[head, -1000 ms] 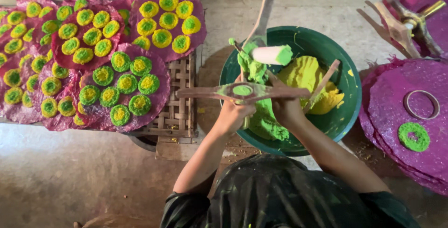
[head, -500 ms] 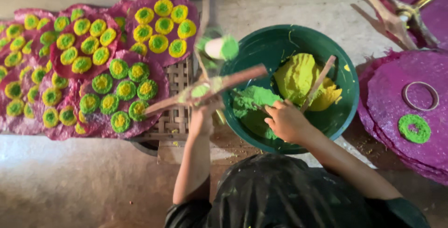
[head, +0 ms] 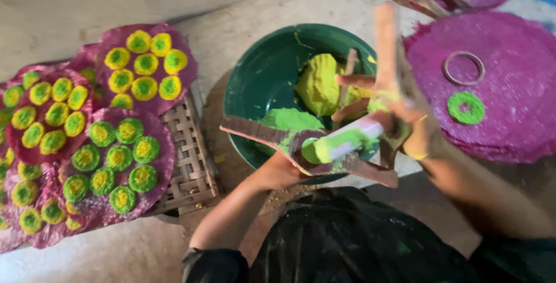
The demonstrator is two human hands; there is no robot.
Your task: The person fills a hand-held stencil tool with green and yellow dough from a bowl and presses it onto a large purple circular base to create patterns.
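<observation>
Both hands grip a wooden press at frame centre, over the green bowl: left hand underneath as support, right hand clasping the upright handle, apparently for leverage.

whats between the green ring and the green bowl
In the head view, the right hand and its blurred wooden press lie between the green ring and the green bowl.

Green bowl (magenta mats)

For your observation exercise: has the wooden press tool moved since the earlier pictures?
Yes. The wooden press tool swung from the basin's left rim back across the green basin, toward the purple mats on the right.
</observation>
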